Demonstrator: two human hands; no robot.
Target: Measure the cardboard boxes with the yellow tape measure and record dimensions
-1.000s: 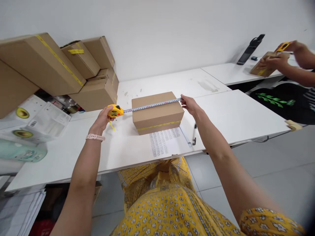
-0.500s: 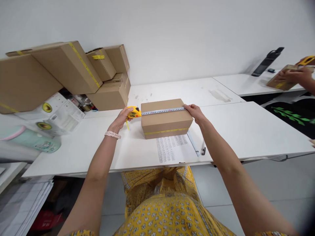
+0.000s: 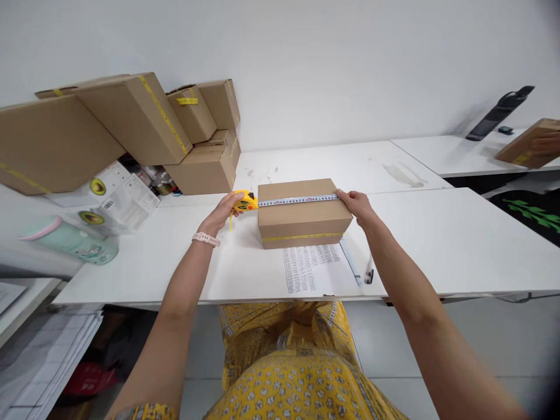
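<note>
A brown cardboard box (image 3: 303,219) with a yellow tape strip lies on the white table (image 3: 437,233) in front of me. My left hand (image 3: 223,211) grips a yellow tape measure (image 3: 245,202) at the box's left edge. The white tape blade (image 3: 297,200) runs flat across the box top. My right hand (image 3: 357,204) pinches the blade's end at the box's right edge.
A printed sheet (image 3: 312,268) and a pen (image 3: 370,273) lie just in front of the box. Stacked cardboard boxes (image 3: 144,125) and white cartons (image 3: 109,198) stand at the left. Another person's hand (image 3: 546,143) holds a box (image 3: 527,143) on the far right table, beside a dark bottle (image 3: 499,114).
The tape measure case has come in from well left of the box to its left edge, so the blade spans just the box top. My view shifted left.
</note>
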